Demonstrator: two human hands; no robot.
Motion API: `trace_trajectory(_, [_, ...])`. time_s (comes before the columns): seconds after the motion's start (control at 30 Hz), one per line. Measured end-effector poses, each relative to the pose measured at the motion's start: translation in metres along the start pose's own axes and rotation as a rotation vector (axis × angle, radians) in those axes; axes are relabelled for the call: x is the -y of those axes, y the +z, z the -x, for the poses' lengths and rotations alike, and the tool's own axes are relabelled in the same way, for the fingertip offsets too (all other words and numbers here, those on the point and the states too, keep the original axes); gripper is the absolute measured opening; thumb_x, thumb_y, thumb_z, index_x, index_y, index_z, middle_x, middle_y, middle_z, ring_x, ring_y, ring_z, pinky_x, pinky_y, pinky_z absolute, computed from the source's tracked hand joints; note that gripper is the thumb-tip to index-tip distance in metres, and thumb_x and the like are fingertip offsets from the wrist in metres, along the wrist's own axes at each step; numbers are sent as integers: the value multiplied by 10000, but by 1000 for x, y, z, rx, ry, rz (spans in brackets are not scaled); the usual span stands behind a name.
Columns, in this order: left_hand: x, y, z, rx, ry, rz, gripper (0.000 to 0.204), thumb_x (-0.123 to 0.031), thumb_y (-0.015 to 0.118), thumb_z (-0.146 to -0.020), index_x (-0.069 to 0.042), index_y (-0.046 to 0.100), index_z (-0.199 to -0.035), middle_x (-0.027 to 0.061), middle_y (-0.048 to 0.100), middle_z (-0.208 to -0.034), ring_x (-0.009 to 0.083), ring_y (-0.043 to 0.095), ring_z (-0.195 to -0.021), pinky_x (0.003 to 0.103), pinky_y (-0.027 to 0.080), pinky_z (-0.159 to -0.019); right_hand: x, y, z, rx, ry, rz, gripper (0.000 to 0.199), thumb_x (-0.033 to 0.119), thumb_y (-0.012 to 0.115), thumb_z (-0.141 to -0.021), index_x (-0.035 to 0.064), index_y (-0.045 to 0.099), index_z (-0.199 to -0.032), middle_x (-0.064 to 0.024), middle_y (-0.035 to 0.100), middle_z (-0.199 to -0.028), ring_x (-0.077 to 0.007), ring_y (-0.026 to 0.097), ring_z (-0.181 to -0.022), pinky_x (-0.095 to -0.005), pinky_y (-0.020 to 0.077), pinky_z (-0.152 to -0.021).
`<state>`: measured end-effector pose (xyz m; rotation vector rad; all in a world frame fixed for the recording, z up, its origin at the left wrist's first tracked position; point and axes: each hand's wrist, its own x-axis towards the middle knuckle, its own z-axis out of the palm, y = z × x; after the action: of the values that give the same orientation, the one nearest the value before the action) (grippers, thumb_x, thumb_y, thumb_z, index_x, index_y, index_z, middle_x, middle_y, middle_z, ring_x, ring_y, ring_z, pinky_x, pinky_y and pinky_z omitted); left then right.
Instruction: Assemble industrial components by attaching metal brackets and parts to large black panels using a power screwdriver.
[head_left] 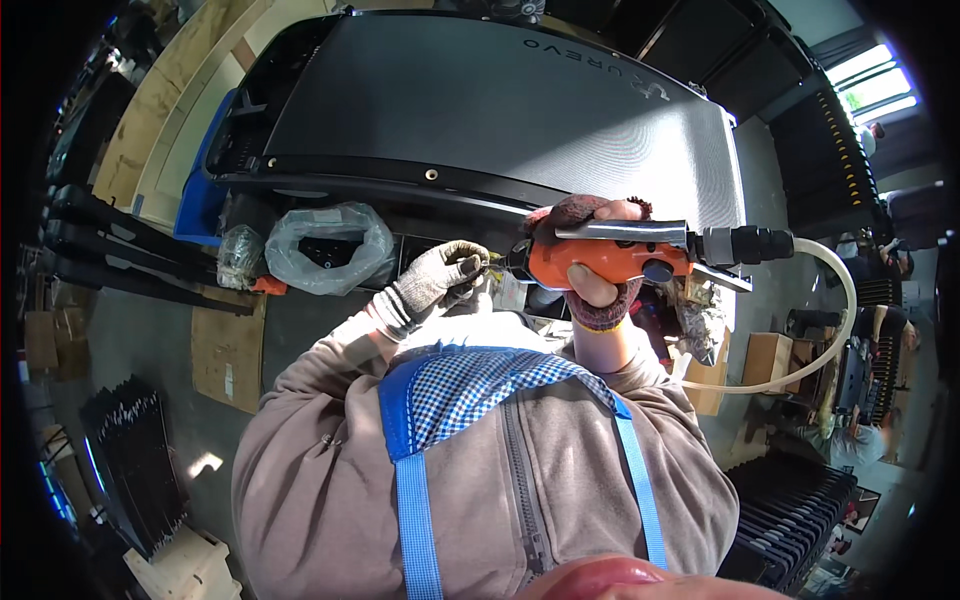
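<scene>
My right hand (pixel 598 262), in a dark red glove, grips an orange air-powered screwdriver (pixel 615 256) held level in front of my chest, its tip pointing left. A pale hose (pixel 842 300) runs from its right end and loops down. My left hand (pixel 440 278), in a grey knit glove, is pinched at the tool's tip (pixel 500 260); whether it holds a small screw there I cannot tell. Just beyond both hands lies a large black treadmill deck (pixel 480 110) with a grey belt.
A clear plastic bag of parts (pixel 325 245) sits at the deck's near left edge, with a smaller bag (pixel 238 256) beside it. Cardboard (pixel 228 345) lies on the floor at left. Black ribbed parts (pixel 790 505) are stacked at right. Other people (pixel 850 440) work at far right.
</scene>
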<state>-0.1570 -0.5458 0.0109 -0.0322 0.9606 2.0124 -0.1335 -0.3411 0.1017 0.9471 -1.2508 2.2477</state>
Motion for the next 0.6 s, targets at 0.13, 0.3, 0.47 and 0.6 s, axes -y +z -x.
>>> trace_trajectory(0.13, [-13, -20, 2, 96, -72, 133, 212, -210, 615, -923, -71, 584, -1081, 16, 636, -880, 89, 624, -735, 185, 533, -619, -13, 17, -1, -22, -26, 72, 562, 16, 695, -717, 83, 396, -1189, -193, 559, -1117, -349, 590, -1025, -556, 481, -891])
trace_trajectory(0.3, [-40, -24, 5, -45, -65, -19, 196, -203, 586, -945, -76, 590, -1094, 3, 638, -904, 68, 620, -761, 164, 503, -604, -38, 33, -6, 53, -82, 272, 575, 51, 723, -737, 77, 401, -1213, -199, 568, -1129, -368, 584, -1046, -576, 475, -892])
trace_trajectory(0.47, [-60, -50, -17, 18, 60, 155, 165, -186, 565, -959, -93, 620, -1084, 25, 655, -940, 70, 627, -797, 136, 473, -552, -85, 40, -24, 28, -268, 340, 592, 103, 759, -751, 61, 399, -1220, -209, 579, -1129, -347, 597, -1030, -517, 481, -913])
trace_trajectory(0.6, [-83, -58, -20, 24, 205, 230, 153, -186, 550, -969, -108, 625, -1077, 22, 653, -986, 67, 619, -853, 132, 453, -567, -100, 47, -36, -185, -145, 655, 577, 77, 753, -736, 45, 426, -1210, -184, 606, -1088, -291, 619, -1001, -438, 502, -904])
